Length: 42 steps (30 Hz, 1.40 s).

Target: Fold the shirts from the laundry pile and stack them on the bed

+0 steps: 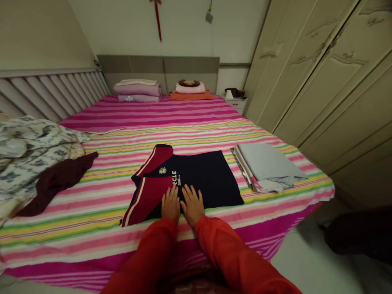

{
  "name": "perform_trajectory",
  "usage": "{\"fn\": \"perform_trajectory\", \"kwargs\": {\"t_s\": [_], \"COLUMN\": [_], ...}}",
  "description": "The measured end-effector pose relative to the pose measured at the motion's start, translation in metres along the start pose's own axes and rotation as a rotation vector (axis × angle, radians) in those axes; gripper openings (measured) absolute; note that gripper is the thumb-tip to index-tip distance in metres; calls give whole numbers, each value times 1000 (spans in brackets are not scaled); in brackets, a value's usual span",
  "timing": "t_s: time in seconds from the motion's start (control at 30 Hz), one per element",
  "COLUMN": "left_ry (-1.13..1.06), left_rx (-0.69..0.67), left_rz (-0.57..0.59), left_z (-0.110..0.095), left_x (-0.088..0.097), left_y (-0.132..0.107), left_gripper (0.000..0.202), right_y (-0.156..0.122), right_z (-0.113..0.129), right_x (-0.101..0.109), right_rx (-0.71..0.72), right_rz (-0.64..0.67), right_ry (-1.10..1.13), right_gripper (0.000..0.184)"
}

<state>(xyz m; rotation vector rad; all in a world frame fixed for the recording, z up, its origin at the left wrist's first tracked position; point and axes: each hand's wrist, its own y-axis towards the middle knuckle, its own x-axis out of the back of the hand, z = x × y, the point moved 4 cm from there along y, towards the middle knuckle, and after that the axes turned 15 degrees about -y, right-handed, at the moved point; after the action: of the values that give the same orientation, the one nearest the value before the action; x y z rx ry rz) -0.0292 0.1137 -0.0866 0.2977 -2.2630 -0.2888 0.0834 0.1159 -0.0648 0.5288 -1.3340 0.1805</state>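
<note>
A navy and dark red polo shirt [202, 167] lies spread flat on the striped bed sheet, its collar and sleeves toward the left and its hem toward the right. White lettering and a crest show on its front. My left hand [170, 204] rests flat on the near side of the shirt, fingers stretched out beside the lettering. Just to its right, my right hand [192, 204] lies flat on the navy cloth, fingers a little spread. Neither hand grips anything. Both forearms wear red sleeves.
To the right sits a stack of folded light grey clothes [266, 163]. A heap of floral fabric [33, 147] and a maroon garment [61, 179] lie at the left. Folded quilts [137, 90] and a pink pillow [190, 87] stand by the headboard [131, 65]. Wardrobes [306, 73] line the right.
</note>
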Motion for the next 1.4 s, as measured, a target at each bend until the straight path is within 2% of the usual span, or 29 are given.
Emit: {"fn": "perform_trajectory", "kwargs": {"t_s": [0.1,0.23,0.3,0.37,0.43,0.47,0.53,0.6,0.67,0.8,0.9,0.97,1.03,1.13,1.23,1.4], "left_ry": [120,180,186,191,189,185,173,174,192,213,165,43,-166,-421,-568,-833], "left_rx": [32,85,119,171,189,165,88,51,57,28,103,230,370,498,592,737], "left_rz": [10,-93,-135,-171,-179,-154,-56,38,72,23,-38,-122,-246,-348,-332,-340], "left_z": [25,55,60,57,47,40,29,27,37,68,86,94,101,108,112,112], "left_x": [15,52,64,68,64,59,47,39,40,65,92,111,129,142,129,88], "left_y": [1,7,11,14,18,21,27,34,42,52,60,68,81,116,164,231], "left_gripper": [51,52,51,51,50,50,48,48,47,49,47,41,31,18,26,64], "right_y": [-8,-21,-23,-22,-17,-13,-2,9,20,38,43,43,41,40,41,42], "right_z": [-40,-120,-151,-167,-164,-156,-132,-114,-115,-159,-184,-188,-185,-179,-179,-181], "right_x": [-7,4,13,20,25,26,25,20,15,9,7,7,7,7,9,10], "right_rx": [-6,-202,-332,-439,-469,-429,-253,-59,-15,-229,-369,-432,-458,-454,-447,-440], "right_rz": [-35,-113,-140,-154,-175,-189,-203,-181,-148,-127,-125,-133,-141,-140,-151,-149], "right_ry": [-68,-157,-187,-212,-233,-235,-219,-189,-178,-202,-222,-247,-279,-316,-336,-349], "right_gripper": [56,52,49,50,51,52,51,48,46,48,51,52,53,53,53,52]}}
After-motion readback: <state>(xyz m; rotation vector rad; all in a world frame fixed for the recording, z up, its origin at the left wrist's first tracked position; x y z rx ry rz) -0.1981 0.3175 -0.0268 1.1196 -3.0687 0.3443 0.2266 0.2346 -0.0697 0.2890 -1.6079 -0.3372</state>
